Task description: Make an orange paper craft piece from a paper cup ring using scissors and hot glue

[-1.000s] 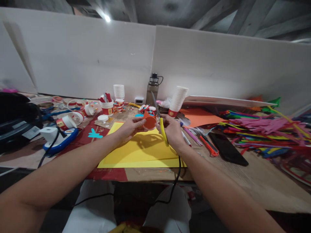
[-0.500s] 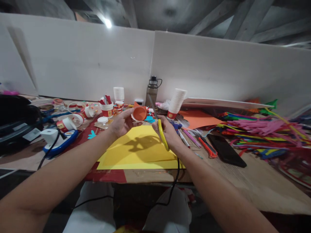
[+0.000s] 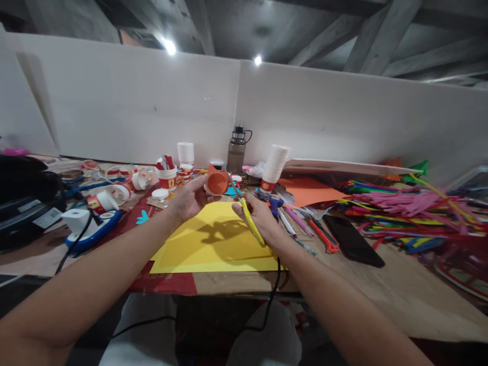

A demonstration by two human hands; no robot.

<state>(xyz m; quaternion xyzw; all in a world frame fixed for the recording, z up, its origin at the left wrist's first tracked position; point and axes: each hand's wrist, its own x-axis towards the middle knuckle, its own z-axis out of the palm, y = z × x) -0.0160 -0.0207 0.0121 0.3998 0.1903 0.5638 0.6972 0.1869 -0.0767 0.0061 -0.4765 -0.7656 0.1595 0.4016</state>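
My left hand [image 3: 189,199] is closed round an orange paper cup [image 3: 216,183], held on its side with the mouth turned toward me. My right hand [image 3: 257,219] grips yellow-handled scissors [image 3: 247,218]; their blades point up and left, the tip close to the cup's rim. Both hands hover over yellow paper sheets [image 3: 213,244] lying on the table in front of me.
A stack of white cups [image 3: 275,165], a dark water bottle [image 3: 236,150] and cut red-and-white cups [image 3: 114,188] stand behind. A black phone [image 3: 353,240], pens, an orange cutter [image 3: 324,235] and piles of pipe cleaners [image 3: 412,208] lie right. A glue gun [image 3: 89,223] rests left.
The left hand lifted the orange cup up and to the left and turned its mouth toward me. The scissors tilted left, bringing the blade tip toward the cup's rim.
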